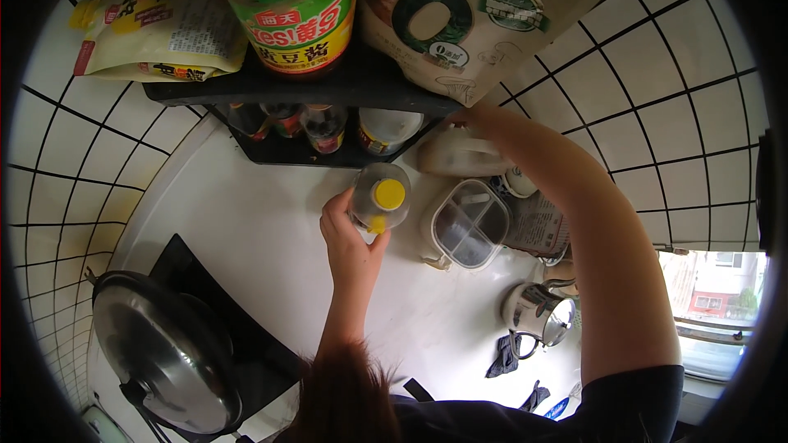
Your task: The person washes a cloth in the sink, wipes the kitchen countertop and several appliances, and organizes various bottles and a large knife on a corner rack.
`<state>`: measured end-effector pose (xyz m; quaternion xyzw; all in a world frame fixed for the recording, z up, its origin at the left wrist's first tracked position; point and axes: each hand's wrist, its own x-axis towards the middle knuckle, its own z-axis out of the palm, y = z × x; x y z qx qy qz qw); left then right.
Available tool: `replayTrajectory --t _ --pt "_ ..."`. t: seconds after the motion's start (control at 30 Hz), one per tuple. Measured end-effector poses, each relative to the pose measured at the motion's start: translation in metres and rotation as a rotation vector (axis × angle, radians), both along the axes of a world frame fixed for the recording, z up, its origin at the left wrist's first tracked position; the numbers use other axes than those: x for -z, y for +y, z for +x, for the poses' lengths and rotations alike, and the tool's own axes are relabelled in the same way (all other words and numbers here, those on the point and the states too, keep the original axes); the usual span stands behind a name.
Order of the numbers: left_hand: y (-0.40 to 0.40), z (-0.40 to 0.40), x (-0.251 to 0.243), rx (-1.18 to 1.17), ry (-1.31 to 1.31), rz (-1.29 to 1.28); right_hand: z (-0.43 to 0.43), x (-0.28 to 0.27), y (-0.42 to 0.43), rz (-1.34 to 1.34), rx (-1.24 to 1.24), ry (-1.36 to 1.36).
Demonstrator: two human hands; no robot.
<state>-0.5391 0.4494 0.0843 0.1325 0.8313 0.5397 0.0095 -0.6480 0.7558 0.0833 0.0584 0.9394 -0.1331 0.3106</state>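
Around the side of a clear plastic bottle with a yellow cap (389, 194) are the fingers of my left hand (348, 227); the bottle stands upright over the white countertop (277, 215). My right arm reaches up to the back right, where my right hand (471, 118) is mostly hidden under the edge of a large seasoning bag (449, 24). Just below that hand is a large cloudy plastic jug (465, 154); whether the fingers touch it or the bag cannot be told. Right of the bottle stands a clear lidded container with compartments (471, 224).
A black two-tier rack (308, 92) holds a soybean paste jar (295, 12), a pouch (166, 31) and several bottles. At the left, a lidded steel wok (166, 351) sits on a black cooktop (265, 357). A steel kettle (535, 314) and a dark cloth (503, 357) lie to the right.
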Motion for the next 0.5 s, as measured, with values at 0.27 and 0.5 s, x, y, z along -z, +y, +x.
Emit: replayTrajectory --t 0.27,0.5 --pt "0.001 0.001 0.0 0.002 0.019 0.028 -0.003 -0.026 0.0 -0.237 0.366 0.144" --pt "0.0 0.001 0.004 0.001 -0.005 0.019 0.012 -0.071 0.022 -0.437 0.658 0.229"
